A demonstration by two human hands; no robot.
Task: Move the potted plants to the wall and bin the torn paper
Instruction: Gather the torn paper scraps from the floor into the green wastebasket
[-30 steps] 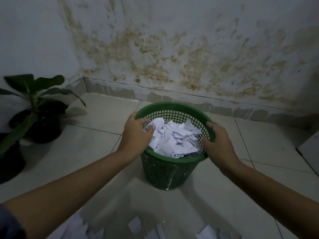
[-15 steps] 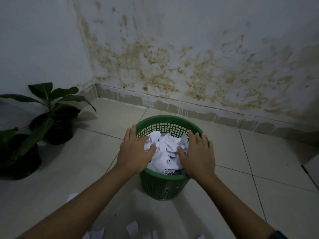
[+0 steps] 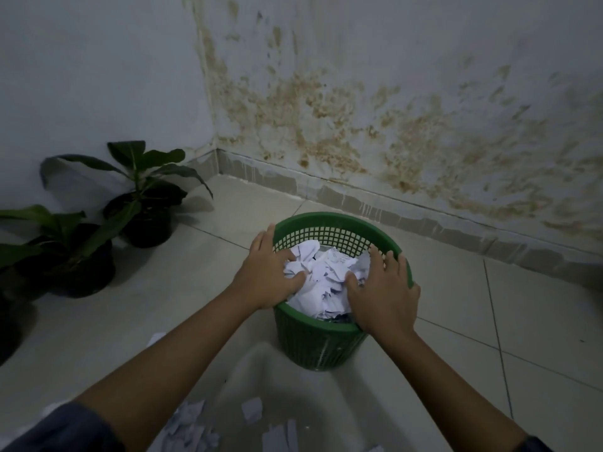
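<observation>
A green mesh bin (image 3: pixel 323 340) stands on the tiled floor near the stained wall, filled with crumpled white torn paper (image 3: pixel 323 275). My left hand (image 3: pixel 269 275) lies flat over the bin's left side, fingers spread, pressing on the paper. My right hand (image 3: pixel 381 288) lies flat over the right side, pressing the paper too, fingertips near the rim. More torn paper scraps (image 3: pixel 251 409) lie on the floor below the bin. Two potted plants in black pots stand by the left wall: one (image 3: pixel 146 203) nearer the corner, one (image 3: pixel 71 256) closer to me.
The room corner (image 3: pixel 215 158) lies behind the plants, with a tiled skirting along both walls. Part of a third dark pot (image 3: pixel 8 327) shows at the left edge. Open floor tiles (image 3: pixel 489 305) stretch to the right of the bin.
My right hand has moved from the bin's right rim onto the paper. Both hands now press down on the paper, and the view has shifted so the plants sit further right.
</observation>
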